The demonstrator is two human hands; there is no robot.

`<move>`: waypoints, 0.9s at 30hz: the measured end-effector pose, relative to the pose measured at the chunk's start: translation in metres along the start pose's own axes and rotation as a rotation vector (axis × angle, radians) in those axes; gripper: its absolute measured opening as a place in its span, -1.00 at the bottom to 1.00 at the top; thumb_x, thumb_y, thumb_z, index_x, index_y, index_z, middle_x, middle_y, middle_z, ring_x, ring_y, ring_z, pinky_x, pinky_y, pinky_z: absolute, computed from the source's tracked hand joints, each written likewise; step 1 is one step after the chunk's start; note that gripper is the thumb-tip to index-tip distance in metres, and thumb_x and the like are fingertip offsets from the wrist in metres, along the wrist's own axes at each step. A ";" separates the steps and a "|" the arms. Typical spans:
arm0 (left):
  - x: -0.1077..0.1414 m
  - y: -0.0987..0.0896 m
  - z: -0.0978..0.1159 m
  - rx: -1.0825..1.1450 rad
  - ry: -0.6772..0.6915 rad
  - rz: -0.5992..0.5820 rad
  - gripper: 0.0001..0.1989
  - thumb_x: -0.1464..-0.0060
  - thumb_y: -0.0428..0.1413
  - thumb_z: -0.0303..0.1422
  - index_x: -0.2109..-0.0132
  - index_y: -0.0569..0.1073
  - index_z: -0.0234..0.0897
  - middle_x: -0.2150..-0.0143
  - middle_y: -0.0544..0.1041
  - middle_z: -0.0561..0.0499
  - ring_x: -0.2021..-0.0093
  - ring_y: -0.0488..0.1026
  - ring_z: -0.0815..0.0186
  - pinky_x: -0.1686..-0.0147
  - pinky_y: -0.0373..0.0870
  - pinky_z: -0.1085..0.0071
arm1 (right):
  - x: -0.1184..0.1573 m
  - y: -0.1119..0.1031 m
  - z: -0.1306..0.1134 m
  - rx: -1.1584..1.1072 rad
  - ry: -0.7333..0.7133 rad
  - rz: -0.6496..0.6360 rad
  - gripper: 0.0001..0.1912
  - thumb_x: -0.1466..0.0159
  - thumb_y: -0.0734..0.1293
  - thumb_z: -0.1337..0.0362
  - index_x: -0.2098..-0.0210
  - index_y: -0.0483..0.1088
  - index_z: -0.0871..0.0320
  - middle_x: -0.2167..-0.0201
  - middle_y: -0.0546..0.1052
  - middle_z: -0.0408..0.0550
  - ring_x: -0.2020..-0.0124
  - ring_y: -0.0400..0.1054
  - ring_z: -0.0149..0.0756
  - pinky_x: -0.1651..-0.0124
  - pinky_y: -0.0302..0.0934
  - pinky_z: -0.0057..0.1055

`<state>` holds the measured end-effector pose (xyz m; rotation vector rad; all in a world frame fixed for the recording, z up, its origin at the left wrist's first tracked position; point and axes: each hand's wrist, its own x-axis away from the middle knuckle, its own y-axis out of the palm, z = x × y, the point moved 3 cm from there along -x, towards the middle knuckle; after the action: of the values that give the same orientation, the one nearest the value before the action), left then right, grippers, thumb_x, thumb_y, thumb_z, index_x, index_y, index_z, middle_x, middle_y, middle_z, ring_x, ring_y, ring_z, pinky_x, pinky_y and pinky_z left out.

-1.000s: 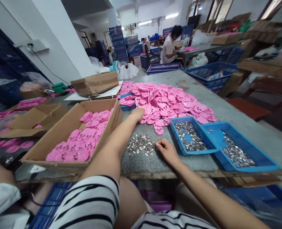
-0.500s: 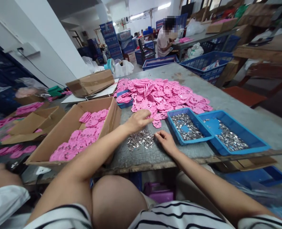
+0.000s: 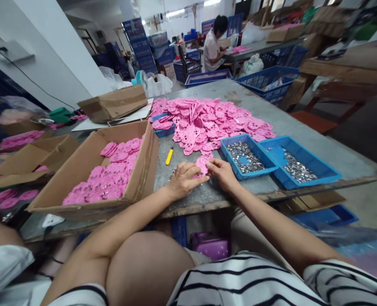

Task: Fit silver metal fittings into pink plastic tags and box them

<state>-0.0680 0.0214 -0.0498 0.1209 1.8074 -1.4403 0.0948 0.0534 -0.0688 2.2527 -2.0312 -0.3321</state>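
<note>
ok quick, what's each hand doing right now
Left hand: closed, holding a flat pink piece.
Right hand: closed in a pinch at the piece's right edge; what it grips cannot be told.

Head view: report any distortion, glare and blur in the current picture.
Head view: the white pillar leans, probably from wide-angle distortion; head view: the ceiling light glares white; head view: metal pieces glint; head view: the neighbour's white sleeve looks soft.

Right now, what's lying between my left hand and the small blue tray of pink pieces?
A yellow-handled tool lies there on the tabletop, in the head view.
</note>
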 end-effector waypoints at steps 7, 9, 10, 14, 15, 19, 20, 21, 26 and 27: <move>0.016 -0.002 -0.009 0.351 -0.541 0.193 -0.32 0.09 -0.03 -0.61 -0.23 0.26 -0.18 -0.11 0.30 -0.14 -0.06 0.31 0.23 -0.03 0.28 0.23 | -0.008 -0.004 -0.016 0.072 -0.026 0.092 -0.64 0.07 0.47 0.02 0.60 0.31 0.12 0.73 0.30 -0.28 0.69 0.11 -0.50 0.56 0.04 -0.47; 0.017 0.002 -0.012 0.629 -0.738 0.219 -0.33 0.14 -0.02 -0.60 -0.19 0.29 -0.20 -0.09 0.33 -0.13 0.04 0.37 0.29 0.11 0.33 0.35 | -0.008 -0.006 -0.016 0.047 0.000 0.128 -0.66 0.08 0.47 0.04 0.59 0.31 0.12 0.74 0.28 -0.29 0.71 0.12 -0.51 0.57 0.03 -0.48; 0.017 0.004 -0.013 0.765 -0.827 0.232 -0.35 0.16 -0.01 -0.59 -0.16 0.32 -0.22 -0.07 0.35 -0.12 0.08 0.39 0.32 0.17 0.34 0.41 | -0.007 -0.007 -0.016 0.029 0.017 0.143 -0.66 0.09 0.47 0.05 0.59 0.30 0.12 0.74 0.28 -0.30 0.71 0.13 -0.51 0.58 0.03 -0.49; 0.013 0.010 -0.007 1.161 -1.067 0.260 -0.45 0.19 0.07 -0.57 -0.05 0.40 -0.26 -0.01 0.45 -0.08 0.16 0.42 0.38 0.24 0.32 0.50 | -0.006 -0.006 -0.015 -0.012 0.061 0.174 -0.67 0.12 0.48 0.07 0.59 0.30 0.13 0.75 0.27 -0.31 0.70 0.15 -0.51 0.58 0.03 -0.50; 0.011 0.010 -0.005 1.217 -1.094 0.267 -0.46 0.21 0.09 -0.57 -0.02 0.41 -0.27 0.01 0.47 -0.06 0.18 0.43 0.39 0.22 0.32 0.50 | -0.006 -0.005 -0.015 -0.011 0.061 0.173 -0.66 0.12 0.48 0.08 0.59 0.29 0.13 0.75 0.27 -0.31 0.70 0.15 -0.52 0.58 0.03 -0.50; 0.004 0.007 0.002 1.365 -1.148 0.291 -0.52 0.18 0.19 -0.52 0.01 0.43 -0.28 0.03 0.51 -0.06 0.18 0.46 0.37 0.26 0.37 0.51 | -0.008 -0.003 -0.021 0.023 0.036 0.144 -0.65 0.13 0.49 0.07 0.61 0.29 0.13 0.76 0.27 -0.31 0.71 0.12 -0.53 0.58 0.02 -0.50; 0.003 0.006 0.003 1.399 -1.157 0.288 -0.54 0.14 0.21 -0.46 0.01 0.42 -0.28 0.05 0.52 -0.08 0.19 0.47 0.36 0.30 0.38 0.51 | -0.008 -0.002 -0.023 0.047 0.024 0.123 -0.65 0.12 0.49 0.07 0.61 0.30 0.13 0.75 0.27 -0.31 0.71 0.12 -0.53 0.58 0.03 -0.50; 0.001 0.005 0.005 1.438 -1.167 0.274 -0.56 0.08 0.22 -0.39 0.00 0.41 -0.29 0.08 0.54 -0.09 0.21 0.49 0.35 0.34 0.39 0.51 | -0.008 0.001 -0.025 0.076 0.014 0.094 -0.66 0.12 0.49 0.07 0.61 0.31 0.14 0.74 0.28 -0.30 0.70 0.11 -0.53 0.58 0.03 -0.50; -0.004 0.003 0.015 1.653 -1.186 0.097 -0.53 0.02 0.23 -0.27 -0.02 0.33 -0.30 0.28 0.57 -0.07 0.44 0.56 0.26 0.52 0.46 0.42 | -0.008 0.014 -0.024 0.210 0.050 -0.160 -0.65 0.10 0.48 0.02 0.53 0.40 0.15 0.63 0.39 -0.24 0.62 0.18 -0.48 0.54 0.12 -0.48; -0.004 0.003 0.015 1.662 -1.201 0.096 -0.56 0.03 0.22 -0.30 0.00 0.32 -0.31 0.31 0.58 -0.07 0.47 0.55 0.25 0.56 0.45 0.43 | -0.009 0.013 -0.022 0.232 0.054 -0.174 -0.66 0.05 0.45 0.01 0.50 0.41 0.15 0.60 0.42 -0.22 0.61 0.19 -0.47 0.52 0.13 -0.46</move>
<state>-0.0556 0.0114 -0.0501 0.1098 -0.5372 -1.8848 0.0860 0.0595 -0.0438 2.5504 -1.9415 -0.0476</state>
